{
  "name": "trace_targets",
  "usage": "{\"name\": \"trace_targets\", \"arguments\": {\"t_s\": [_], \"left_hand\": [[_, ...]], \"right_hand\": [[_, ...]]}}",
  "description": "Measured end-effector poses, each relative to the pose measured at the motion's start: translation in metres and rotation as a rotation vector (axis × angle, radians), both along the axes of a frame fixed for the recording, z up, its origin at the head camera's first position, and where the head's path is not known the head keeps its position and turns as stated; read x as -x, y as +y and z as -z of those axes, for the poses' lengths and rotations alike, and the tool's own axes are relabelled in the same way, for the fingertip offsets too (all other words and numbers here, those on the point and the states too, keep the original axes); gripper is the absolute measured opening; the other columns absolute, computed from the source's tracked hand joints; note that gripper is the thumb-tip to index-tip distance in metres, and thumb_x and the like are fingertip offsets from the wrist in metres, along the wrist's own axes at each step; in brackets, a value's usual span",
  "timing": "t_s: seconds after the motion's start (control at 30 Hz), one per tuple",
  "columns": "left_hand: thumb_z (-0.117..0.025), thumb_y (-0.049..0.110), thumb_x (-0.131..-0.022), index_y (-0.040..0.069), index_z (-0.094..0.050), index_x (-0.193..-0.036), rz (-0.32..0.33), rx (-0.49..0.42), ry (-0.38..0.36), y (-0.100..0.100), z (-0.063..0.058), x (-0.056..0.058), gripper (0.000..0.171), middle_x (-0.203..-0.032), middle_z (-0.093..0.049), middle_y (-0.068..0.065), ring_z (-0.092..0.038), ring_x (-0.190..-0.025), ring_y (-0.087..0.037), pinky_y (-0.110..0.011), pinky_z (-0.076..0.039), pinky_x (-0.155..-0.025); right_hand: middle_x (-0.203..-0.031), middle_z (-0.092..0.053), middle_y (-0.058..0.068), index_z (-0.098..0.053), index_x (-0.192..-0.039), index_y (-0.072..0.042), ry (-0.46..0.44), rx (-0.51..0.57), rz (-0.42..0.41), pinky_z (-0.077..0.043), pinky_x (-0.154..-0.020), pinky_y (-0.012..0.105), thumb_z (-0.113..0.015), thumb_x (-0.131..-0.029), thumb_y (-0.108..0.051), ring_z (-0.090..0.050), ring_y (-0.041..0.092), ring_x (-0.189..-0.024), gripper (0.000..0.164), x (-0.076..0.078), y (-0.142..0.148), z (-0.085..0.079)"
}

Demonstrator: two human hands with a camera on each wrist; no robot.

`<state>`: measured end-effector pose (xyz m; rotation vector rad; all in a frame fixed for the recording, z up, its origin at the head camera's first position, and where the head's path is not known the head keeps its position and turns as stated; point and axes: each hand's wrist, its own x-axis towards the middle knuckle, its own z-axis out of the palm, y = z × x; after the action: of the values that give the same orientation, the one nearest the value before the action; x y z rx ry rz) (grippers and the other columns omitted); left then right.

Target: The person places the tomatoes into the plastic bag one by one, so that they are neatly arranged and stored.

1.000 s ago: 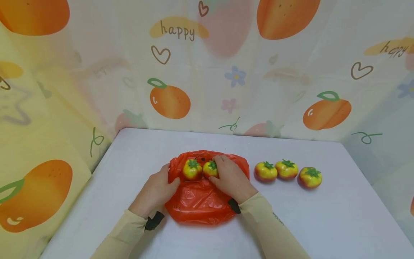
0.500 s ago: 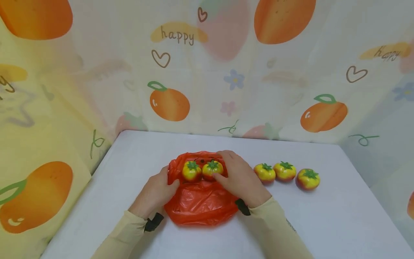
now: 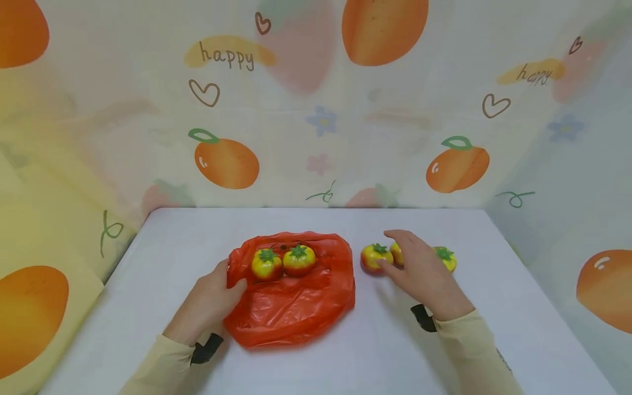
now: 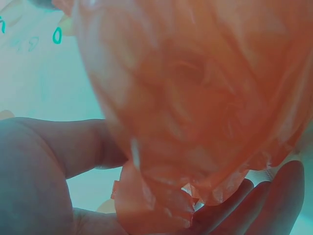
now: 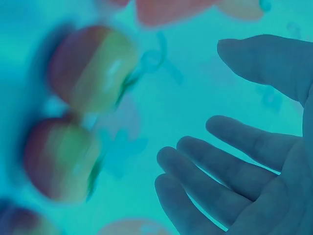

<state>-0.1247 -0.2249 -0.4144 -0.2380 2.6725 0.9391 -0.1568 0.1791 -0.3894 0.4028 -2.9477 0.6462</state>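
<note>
A red plastic bag (image 3: pixel 296 312) lies on the white table. Two round yellow-and-red fruits with green leafy tops, the left one (image 3: pixel 266 266) and the right one (image 3: pixel 299 262), sit side by side in its mouth. My left hand (image 3: pixel 209 299) grips the bag's left edge, and the left wrist view has thumb and fingers around the red film (image 4: pixel 186 98). Over the loose fruits my right hand (image 3: pixel 429 280) hovers with fingers spread, holding nothing. Left of it lies one fruit (image 3: pixel 376 259); it partly covers a second (image 3: pixel 396 254) and a third (image 3: pixel 446 258).
The white table (image 3: pixel 385 351) extends to both sides and in front of the bag. Behind it hangs a fruit-printed cloth (image 3: pixel 286 131), which also closes off the left and right sides.
My right hand has left the fruit in the bag and moved right, over the loose fruits. My left hand keeps its place on the bag. The head view has turned slightly right.
</note>
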Motion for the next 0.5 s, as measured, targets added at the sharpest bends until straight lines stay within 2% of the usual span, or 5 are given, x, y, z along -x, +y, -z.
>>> {"name": "trace_targets", "arguments": {"t_s": [0.07,0.2,0.3,0.4,0.5], "left_hand": [[-0.059,0.035,-0.107,-0.005,-0.023,-0.167,0.001,0.006,-0.004,-0.002,0.001,0.001,0.080,-0.159,-0.051,-0.030,-0.061,-0.126,-0.038,-0.059,-0.060,-0.105],[-0.059,0.036,-0.107,-0.004,-0.023,-0.167,0.001,0.006,-0.018,-0.004,0.003,0.001,0.080,-0.159,-0.052,-0.030,-0.062,-0.126,-0.038,-0.058,-0.061,-0.104],[-0.059,0.036,-0.108,-0.005,-0.023,-0.167,-0.001,0.003,-0.027,-0.004,0.004,0.001,0.081,-0.159,-0.051,-0.031,-0.062,-0.126,-0.039,-0.056,-0.063,-0.101],[-0.059,0.036,-0.108,-0.006,-0.023,-0.166,0.004,0.016,-0.022,-0.003,0.003,0.002,0.081,-0.159,-0.050,-0.033,-0.063,-0.125,-0.039,-0.056,-0.063,-0.100],[-0.059,0.037,-0.108,-0.006,-0.023,-0.166,0.013,0.027,-0.014,-0.001,0.001,0.004,0.081,-0.158,-0.051,-0.033,-0.064,-0.122,-0.038,-0.055,-0.064,-0.099]], "right_hand": [[-0.153,-0.060,0.020,-0.055,-0.151,-0.003,-0.004,0.002,0.020,-0.050,-0.117,0.063,-0.078,-0.099,-0.030,-0.058,0.042,-0.140,0.063,0.003,0.015,0.002],[-0.151,-0.059,0.023,-0.054,-0.152,-0.002,-0.022,-0.003,0.069,-0.052,-0.112,0.062,-0.078,-0.099,-0.031,-0.063,0.040,-0.123,0.065,0.009,0.041,0.006],[-0.151,-0.058,0.024,-0.054,-0.152,-0.001,-0.031,0.003,0.079,-0.050,-0.113,0.063,-0.079,-0.098,-0.030,-0.061,0.043,-0.125,0.066,0.013,0.056,0.009],[-0.154,-0.056,0.027,-0.053,-0.153,0.001,-0.055,0.014,0.088,-0.043,-0.121,0.066,-0.079,-0.098,-0.032,-0.052,0.047,-0.143,0.069,0.016,0.068,0.012],[-0.156,-0.053,0.029,-0.050,-0.154,0.002,-0.093,0.013,0.123,-0.040,-0.122,0.068,-0.078,-0.097,-0.034,-0.048,0.050,-0.146,0.073,0.018,0.081,0.016]]}}
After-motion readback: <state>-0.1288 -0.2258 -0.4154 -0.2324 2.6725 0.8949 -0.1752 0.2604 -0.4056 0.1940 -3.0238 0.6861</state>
